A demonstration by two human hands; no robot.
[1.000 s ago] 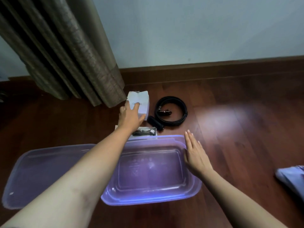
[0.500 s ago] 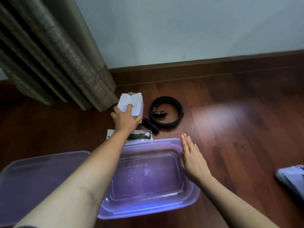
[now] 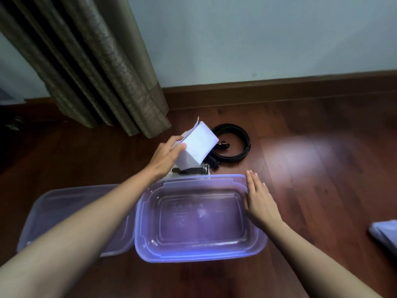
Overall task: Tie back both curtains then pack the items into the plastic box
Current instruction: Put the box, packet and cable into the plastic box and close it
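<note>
My left hand [image 3: 166, 155] grips a small white carton [image 3: 196, 145] and holds it tilted in the air, just beyond the far rim of the clear plastic box [image 3: 255, 244]. The box stands open on the wooden floor with nothing inside. My right hand [image 3: 258, 200] lies flat, fingers together, against the box's right rim. Under the carton lies a flat clear packet with a dark item [image 3: 192, 170]. A coiled black belt [image 3: 234, 145] lies on the floor past the box. A brown curtain [image 3: 103, 67] hangs at the upper left.
The box's lid [image 3: 55, 207] lies flat on the floor to the left of the box, partly under my left forearm. A folded pale cloth [image 3: 385, 234] shows at the right edge. A dark wooden skirting board runs along the pale wall behind.
My left hand has lifted the white carton off the floor and tipped it. My right hand has stayed on the box's right rim. The view has shifted a little.
</note>
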